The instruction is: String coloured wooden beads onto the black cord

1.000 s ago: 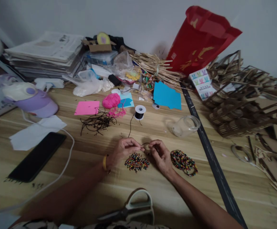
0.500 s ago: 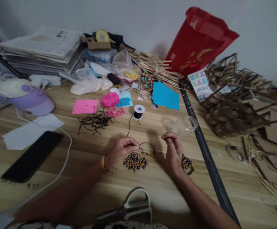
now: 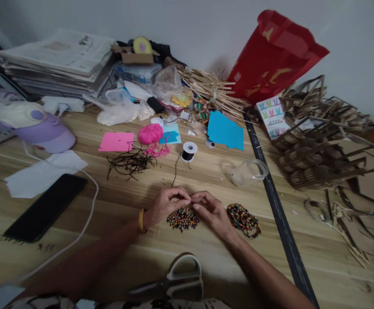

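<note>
The left hand (image 3: 165, 205) and right hand (image 3: 210, 209) meet fingertip to fingertip just above the loose heap of small multicoloured beads (image 3: 183, 218) on the wooden surface (image 3: 116, 240), fingers pinched nearly closed. What they grip is too fine to tell, though a thin black cord (image 3: 174, 169) runs away from them toward the spool (image 3: 188, 151). Strung beads (image 3: 243, 219) lie just right of the right hand.

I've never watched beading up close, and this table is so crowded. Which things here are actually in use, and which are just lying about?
In use:
left hand and right hand, fingertips meeting over the loose beads
black cord spool
beaded strands

Lying about:
phone
scissors
glass jar
pink yarn
red bag
newspapers
</note>
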`<action>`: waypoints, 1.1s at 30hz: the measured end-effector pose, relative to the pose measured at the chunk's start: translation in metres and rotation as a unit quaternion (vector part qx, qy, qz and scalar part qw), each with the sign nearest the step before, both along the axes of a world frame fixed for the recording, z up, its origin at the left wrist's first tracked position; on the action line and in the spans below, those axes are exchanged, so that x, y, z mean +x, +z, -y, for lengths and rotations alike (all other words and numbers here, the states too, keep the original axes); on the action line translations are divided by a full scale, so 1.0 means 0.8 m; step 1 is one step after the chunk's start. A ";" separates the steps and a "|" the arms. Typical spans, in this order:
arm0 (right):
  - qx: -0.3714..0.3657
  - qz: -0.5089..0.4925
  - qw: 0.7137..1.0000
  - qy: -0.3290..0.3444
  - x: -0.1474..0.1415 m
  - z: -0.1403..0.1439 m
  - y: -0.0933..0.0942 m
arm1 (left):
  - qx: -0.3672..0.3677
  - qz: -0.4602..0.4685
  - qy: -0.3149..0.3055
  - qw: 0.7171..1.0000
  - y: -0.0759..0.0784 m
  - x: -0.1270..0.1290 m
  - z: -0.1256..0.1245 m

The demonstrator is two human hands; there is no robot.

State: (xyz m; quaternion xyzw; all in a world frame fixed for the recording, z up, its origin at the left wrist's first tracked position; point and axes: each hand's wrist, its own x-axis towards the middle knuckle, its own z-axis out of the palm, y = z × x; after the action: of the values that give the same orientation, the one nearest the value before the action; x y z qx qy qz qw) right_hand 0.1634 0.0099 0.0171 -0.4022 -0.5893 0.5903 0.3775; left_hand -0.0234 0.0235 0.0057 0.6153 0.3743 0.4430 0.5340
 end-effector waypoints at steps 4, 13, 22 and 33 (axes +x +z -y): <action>0.007 -0.002 1.000 -0.005 0.001 -0.002 -0.009 | 0.030 -0.016 0.002 0.999 0.000 0.001 0.001; 0.126 0.072 0.989 -0.002 0.009 -0.008 -0.011 | 0.052 -0.044 -0.004 0.998 0.001 0.003 0.002; 0.243 0.120 0.963 0.005 0.012 -0.006 -0.015 | 0.051 -0.057 -0.006 0.997 0.000 0.004 0.004; 0.230 0.119 0.966 -0.009 0.011 -0.005 -0.018 | 0.054 -0.062 -0.008 0.997 -0.003 0.004 0.002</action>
State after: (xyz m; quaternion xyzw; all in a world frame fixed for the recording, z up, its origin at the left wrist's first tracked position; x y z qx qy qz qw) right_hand 0.1720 0.0139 0.0030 -0.3777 -0.7462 0.3834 0.3919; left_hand -0.0198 0.0219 0.0034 0.6722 0.3778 0.4194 0.4791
